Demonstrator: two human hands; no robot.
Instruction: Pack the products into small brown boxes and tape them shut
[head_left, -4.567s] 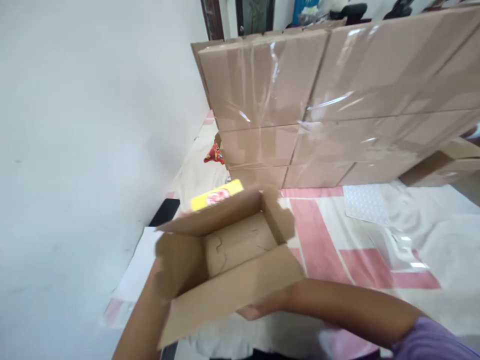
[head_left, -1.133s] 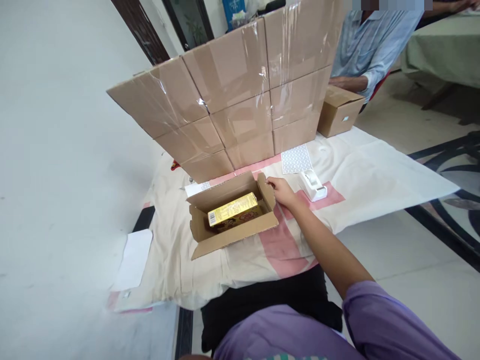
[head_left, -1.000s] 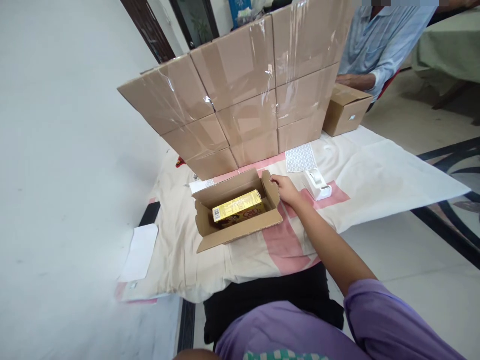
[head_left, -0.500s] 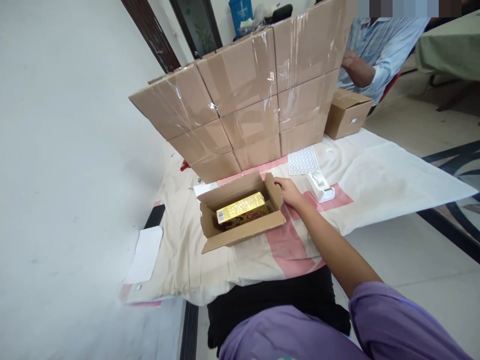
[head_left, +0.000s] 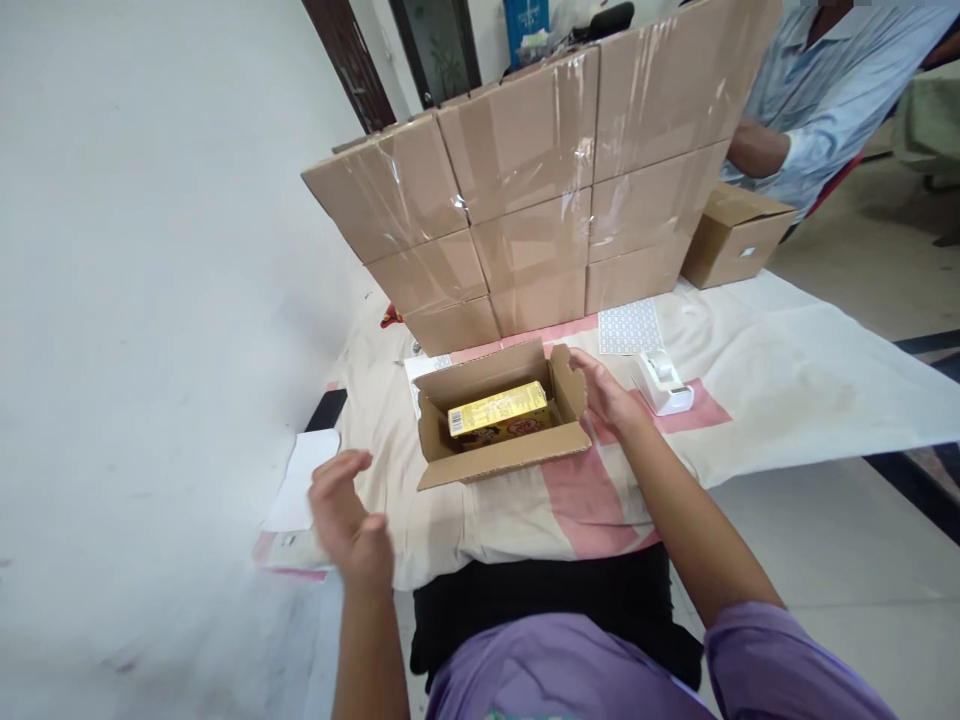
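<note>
An open cardboard box (head_left: 501,465) sits on a cloth-covered low table (head_left: 787,370) in front of me. Inside it lies a yellow packet (head_left: 497,407) with a barcode on its end. My right hand (head_left: 606,392) rests against the box's right side flap, fingers loosely spread and holding nothing. My left hand (head_left: 346,515) hovers in the air to the left of the box, fingers apart and empty, above the table's near left corner.
A wall of taped cardboard boxes (head_left: 540,190) stands behind the open box. A white tape dispenser (head_left: 661,382) and a sticker sheet (head_left: 628,327) lie to the right. Another person in a blue shirt (head_left: 817,90) sits by a small closed box (head_left: 735,240). White paper (head_left: 304,478) lies at left.
My left hand has come up into view at the left of the box. My right hand stays at the right flap. The view has shifted slightly rightward.
</note>
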